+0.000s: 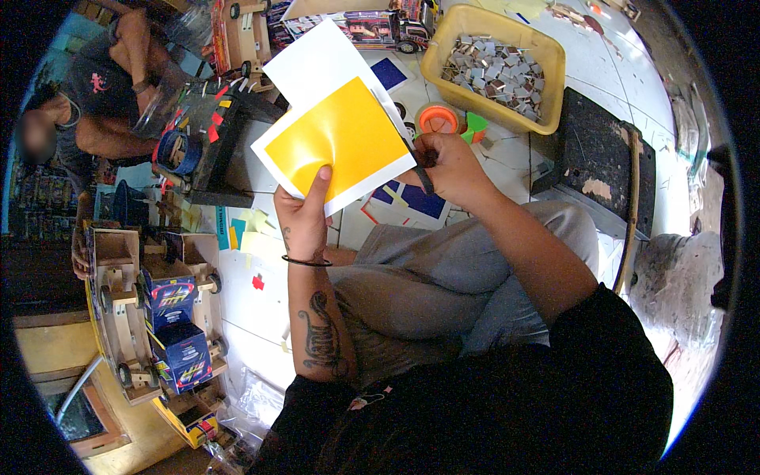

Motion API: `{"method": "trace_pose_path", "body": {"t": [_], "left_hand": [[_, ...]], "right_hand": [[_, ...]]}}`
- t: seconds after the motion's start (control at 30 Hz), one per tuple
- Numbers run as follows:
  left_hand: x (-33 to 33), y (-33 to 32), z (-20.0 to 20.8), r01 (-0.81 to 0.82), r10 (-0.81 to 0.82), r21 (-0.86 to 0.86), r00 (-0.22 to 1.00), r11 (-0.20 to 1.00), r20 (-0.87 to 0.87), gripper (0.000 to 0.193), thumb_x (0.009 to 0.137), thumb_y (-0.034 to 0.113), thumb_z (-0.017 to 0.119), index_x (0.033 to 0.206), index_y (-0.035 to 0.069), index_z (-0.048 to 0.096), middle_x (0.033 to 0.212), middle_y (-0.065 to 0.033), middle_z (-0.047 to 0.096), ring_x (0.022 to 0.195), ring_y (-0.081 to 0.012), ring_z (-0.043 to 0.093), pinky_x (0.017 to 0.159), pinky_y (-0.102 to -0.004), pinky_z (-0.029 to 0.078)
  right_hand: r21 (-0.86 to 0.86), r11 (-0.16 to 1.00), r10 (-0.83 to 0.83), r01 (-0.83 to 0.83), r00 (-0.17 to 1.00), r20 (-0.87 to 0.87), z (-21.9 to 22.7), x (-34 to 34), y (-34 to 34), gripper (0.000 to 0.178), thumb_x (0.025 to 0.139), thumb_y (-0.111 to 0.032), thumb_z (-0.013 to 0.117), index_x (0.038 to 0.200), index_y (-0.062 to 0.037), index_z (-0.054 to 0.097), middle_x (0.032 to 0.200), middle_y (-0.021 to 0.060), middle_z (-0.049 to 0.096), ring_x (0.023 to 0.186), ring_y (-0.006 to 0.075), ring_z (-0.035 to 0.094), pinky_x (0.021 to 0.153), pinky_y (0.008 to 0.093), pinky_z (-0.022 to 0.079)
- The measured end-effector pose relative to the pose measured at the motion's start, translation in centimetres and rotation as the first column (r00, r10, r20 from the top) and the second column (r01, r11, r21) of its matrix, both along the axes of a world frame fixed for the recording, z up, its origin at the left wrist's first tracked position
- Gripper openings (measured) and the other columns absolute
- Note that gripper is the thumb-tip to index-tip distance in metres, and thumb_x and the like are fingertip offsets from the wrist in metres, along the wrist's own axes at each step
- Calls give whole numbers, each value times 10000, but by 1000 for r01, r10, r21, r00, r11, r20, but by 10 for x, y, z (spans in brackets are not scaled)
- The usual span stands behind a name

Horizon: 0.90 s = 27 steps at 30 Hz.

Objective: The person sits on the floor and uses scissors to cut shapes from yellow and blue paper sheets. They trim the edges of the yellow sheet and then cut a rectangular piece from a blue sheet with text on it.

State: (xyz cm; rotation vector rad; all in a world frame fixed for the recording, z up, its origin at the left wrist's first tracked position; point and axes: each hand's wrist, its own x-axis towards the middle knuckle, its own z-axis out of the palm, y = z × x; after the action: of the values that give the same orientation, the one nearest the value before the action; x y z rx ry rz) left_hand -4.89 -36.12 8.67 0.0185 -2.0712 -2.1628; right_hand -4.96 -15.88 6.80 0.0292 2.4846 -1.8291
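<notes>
My left hand (305, 210) grips a yellow sheet with a white border (356, 134), its thumb pressed on the yellow face and its fingers behind. The sheet bends around the thumb. A larger white sheet (313, 67) sticks out behind its upper edge. At the sheet's right edge, my right hand (451, 166) is closed around a dark tool (425, 182) that looks like scissors; the fingers hide most of it. Blue-and-white sheet pieces (419, 199) lie on the floor below the right hand.
A yellow tub (554, 99) full of small grey-and-brown pieces stands at the far right, with a black box (602, 158) nearer. Orange tape (438, 120) lies beyond my right hand. Wooden toy trucks (119, 269) stand at left, near a black tape stand (226, 134). Another person (99, 95) sits far left.
</notes>
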Motion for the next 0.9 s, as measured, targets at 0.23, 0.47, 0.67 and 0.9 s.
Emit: {"method": "trace_pose_path", "body": {"t": [0.23, 0.47, 0.67, 0.9], "left_hand": [[2, -1, 2, 17, -13, -50, 997, 999, 73, 167, 796, 83, 631, 933, 3, 579, 878, -71, 629, 736, -120, 601, 642, -230, 485], [1, -3, 1, 25, -24, -17, 997, 1000, 78, 179, 795, 87, 634, 939, 2, 573, 875, -71, 628, 725, -118, 599, 630, -227, 483], [2, 2, 2, 14, -13, -80, 1000, 997, 10, 226, 781, 202, 666, 857, 0, 600, 666, -42, 619, 446, -50, 516, 338, -163, 349], [3, 4, 6, 31, -31, -107, 1000, 994, 5, 224, 781, 196, 663, 864, -2, 600, 663, -42, 618, 449, -51, 521, 336, -164, 352]], "right_hand": [[-56, 998, 29, -28, 999, 21, -2, -3, 0, 346, 591, -215, 771, 758, -17, 542, 647, 14, 521, 580, 92, 477, 548, 236, 406], [86, 996, 18, -17, 1000, -6, 9, 0, 3, 318, 579, -191, 766, 709, -13, 537, 645, 26, 529, 581, 99, 488, 537, 248, 404], [14, 999, 46, -46, 999, -20, 1, -4, 4, 238, 620, -137, 716, 721, -16, 537, 627, 19, 524, 572, 86, 487, 504, 236, 387], [-43, 999, 19, -18, 1000, 16, -7, -5, 2, 222, 633, -149, 679, 743, 7, 566, 651, 84, 562, 594, 167, 538, 557, 277, 416]]}}
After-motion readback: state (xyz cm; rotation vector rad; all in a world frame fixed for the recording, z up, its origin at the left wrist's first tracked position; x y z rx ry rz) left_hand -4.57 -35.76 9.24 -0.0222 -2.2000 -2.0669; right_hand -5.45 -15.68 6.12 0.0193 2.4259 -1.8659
